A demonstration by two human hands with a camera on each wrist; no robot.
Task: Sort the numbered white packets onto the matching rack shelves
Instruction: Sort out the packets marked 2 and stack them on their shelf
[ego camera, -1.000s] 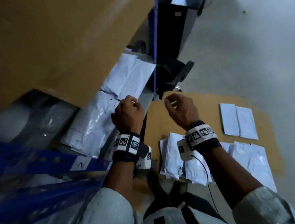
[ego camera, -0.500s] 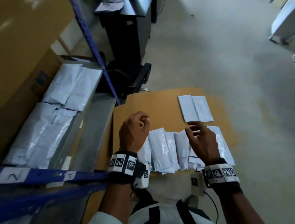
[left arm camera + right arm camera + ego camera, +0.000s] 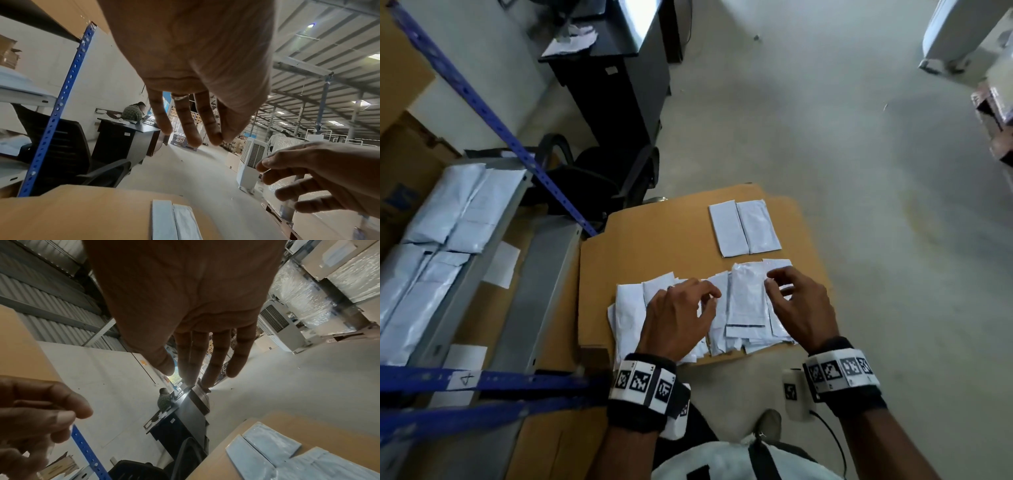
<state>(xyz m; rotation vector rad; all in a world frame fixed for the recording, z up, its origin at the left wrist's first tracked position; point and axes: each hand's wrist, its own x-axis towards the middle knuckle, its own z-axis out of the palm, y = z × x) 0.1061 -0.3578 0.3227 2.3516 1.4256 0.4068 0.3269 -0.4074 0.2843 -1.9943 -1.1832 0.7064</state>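
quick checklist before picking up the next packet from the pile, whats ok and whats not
1. Left hand free to take a packet: ok, fingers relaxed above the pile, holding nothing.
2. Right hand free: ok, fingers spread over the right end of the pile, nothing in its grip.
3. Packets left to sort: ok, an overlapping row lies on the cardboard, plus a pair set apart farther away.
4. Number on the next packet readable: cannot tell, print too small.
5. Shelf label visible: ok, a handwritten mark that looks like 4 on the blue rail.
6. Room on the shelf: ok, bare metal beside the stacked packets.
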